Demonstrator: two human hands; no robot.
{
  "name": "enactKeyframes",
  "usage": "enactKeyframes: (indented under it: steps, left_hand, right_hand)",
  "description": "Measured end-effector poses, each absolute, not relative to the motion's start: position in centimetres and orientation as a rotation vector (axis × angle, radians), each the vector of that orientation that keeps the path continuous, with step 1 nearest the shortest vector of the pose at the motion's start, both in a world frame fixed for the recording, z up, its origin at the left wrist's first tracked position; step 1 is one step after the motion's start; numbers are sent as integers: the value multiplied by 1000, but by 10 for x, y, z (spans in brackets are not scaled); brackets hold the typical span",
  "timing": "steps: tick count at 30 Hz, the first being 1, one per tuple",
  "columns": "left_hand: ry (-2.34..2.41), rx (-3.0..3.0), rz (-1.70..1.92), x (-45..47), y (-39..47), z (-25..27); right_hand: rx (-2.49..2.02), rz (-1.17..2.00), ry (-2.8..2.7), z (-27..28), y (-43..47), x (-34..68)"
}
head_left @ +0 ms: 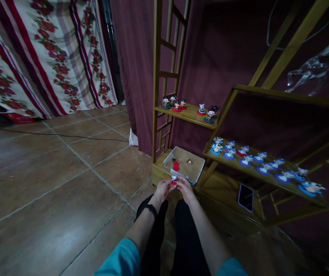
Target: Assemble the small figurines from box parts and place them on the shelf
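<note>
Between my fingertips is a small white figurine point(174, 179) on a red base. My left hand point(163, 189) pinches it from the left, and my right hand point(184, 187) grips its other side. Just beyond the hands, a shallow box point(196, 171) rests on the low shelf. Inside lie red round bases point(176, 166), a small dark piece point(174, 160) and a little figurine part point(190, 161) too small to make out clearly.
Several figurines point(177, 106) stand on the upper shelf point(191, 111). More figurines on blue bases point(246, 160) line the right shelf. A phone point(245, 197) lies below them. A glass deer point(311, 71) stands high at right. A black cable point(95, 136) crosses the tiled floor.
</note>
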State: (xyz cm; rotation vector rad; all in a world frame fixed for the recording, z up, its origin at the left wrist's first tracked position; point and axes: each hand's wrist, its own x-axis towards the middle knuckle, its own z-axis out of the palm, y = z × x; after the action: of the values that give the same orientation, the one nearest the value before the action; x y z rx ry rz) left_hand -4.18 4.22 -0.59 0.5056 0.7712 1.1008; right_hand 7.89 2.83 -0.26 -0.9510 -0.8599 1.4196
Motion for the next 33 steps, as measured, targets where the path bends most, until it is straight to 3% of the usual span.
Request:
enactKeyframes:
  steps: [33]
  left_hand:
    - [773,586,1227,-40,45,-12]
  right_hand:
    - [-984,1319,-843,-7,29,78]
